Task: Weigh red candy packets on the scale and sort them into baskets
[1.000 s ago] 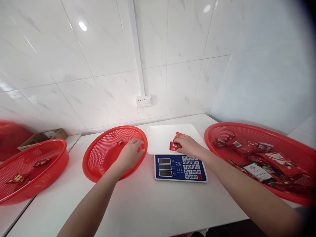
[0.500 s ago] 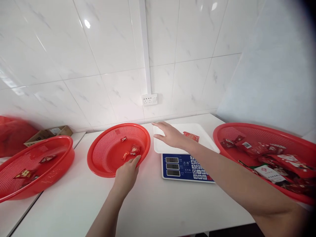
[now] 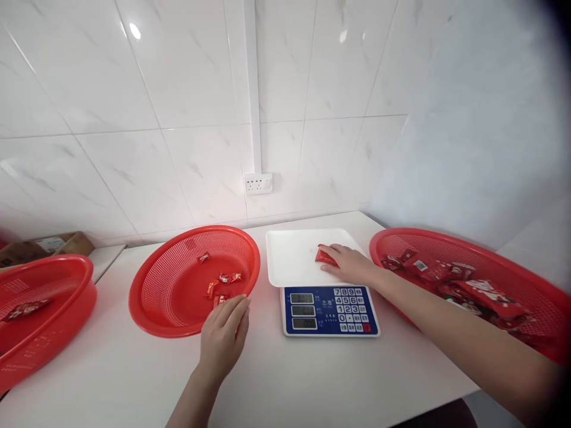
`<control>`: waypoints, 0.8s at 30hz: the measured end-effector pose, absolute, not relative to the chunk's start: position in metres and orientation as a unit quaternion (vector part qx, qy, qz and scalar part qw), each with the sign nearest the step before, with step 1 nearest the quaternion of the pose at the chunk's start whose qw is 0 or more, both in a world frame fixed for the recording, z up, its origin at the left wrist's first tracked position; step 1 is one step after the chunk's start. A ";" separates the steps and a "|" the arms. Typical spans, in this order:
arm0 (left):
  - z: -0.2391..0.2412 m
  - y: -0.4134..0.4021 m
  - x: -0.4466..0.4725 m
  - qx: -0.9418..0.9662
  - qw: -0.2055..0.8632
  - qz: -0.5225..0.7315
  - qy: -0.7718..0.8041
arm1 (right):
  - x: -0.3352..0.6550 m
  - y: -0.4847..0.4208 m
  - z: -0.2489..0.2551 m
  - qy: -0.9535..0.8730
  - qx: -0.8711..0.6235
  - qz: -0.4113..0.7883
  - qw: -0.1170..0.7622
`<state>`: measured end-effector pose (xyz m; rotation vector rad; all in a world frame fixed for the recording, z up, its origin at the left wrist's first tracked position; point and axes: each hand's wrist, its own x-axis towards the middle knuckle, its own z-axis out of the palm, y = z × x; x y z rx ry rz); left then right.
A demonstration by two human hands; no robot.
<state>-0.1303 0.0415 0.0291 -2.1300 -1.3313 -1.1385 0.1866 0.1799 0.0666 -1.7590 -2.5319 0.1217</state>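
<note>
My right hand lies over the white weighing pan, its fingers closed round a flat red packet. Below the pan is the scale's blue keypad panel. At the near right rim of the middle red basket is my left hand. Its fingers are bent and pressed together; what they hold, if anything, is hidden. Inside that basket lie several small red wrapped pieces, one of them right by my left fingers.
On the right stands a large red basket with many red packets, partly behind my right forearm. Another red basket is at the left with a dark red packet. A cardboard box sits behind it. A wall socket is above the table.
My right hand has drawn back from the pan's left part and come down on the red packet. My left hand has pulled slightly nearer. The view has shifted to the right.
</note>
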 end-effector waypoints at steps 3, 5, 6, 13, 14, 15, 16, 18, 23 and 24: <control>0.026 0.038 -0.130 -0.758 0.167 -0.443 -0.449 | 0.183 0.181 0.067 -0.816 -0.576 0.026 0.045; 0.025 0.037 -0.129 -0.762 0.150 -0.451 -0.439 | 0.183 0.182 0.066 -0.808 -0.584 0.049 0.060; 0.024 0.037 -0.129 -0.765 0.143 -0.453 -0.435 | 0.184 0.183 0.066 -0.804 -0.587 0.065 0.069; 0.022 0.034 -0.126 -0.764 0.131 -0.453 -0.440 | 0.160 0.198 0.082 -0.750 -0.593 0.215 0.201; 0.022 0.034 -0.125 -0.765 0.127 -0.450 -0.443 | 0.148 0.199 0.088 -0.741 -0.581 0.251 0.224; 0.022 0.034 -0.124 -0.766 0.122 -0.446 -0.446 | 0.133 0.200 0.095 -0.732 -0.570 0.282 0.243; 0.022 0.034 -0.124 -0.768 0.117 -0.443 -0.447 | 0.116 0.200 0.102 -0.726 -0.560 0.305 0.256; 0.023 0.034 -0.123 -0.772 0.109 -0.440 -0.446 | 0.079 0.197 0.115 -0.727 -0.527 0.343 0.274; 0.025 0.033 -0.122 -0.769 0.108 -0.444 -0.447 | 0.014 0.180 0.140 -0.831 -0.324 0.381 0.244; 0.026 0.033 -0.122 -0.769 0.107 -0.443 -0.449 | 0.012 0.177 0.141 -0.856 -0.308 0.349 0.225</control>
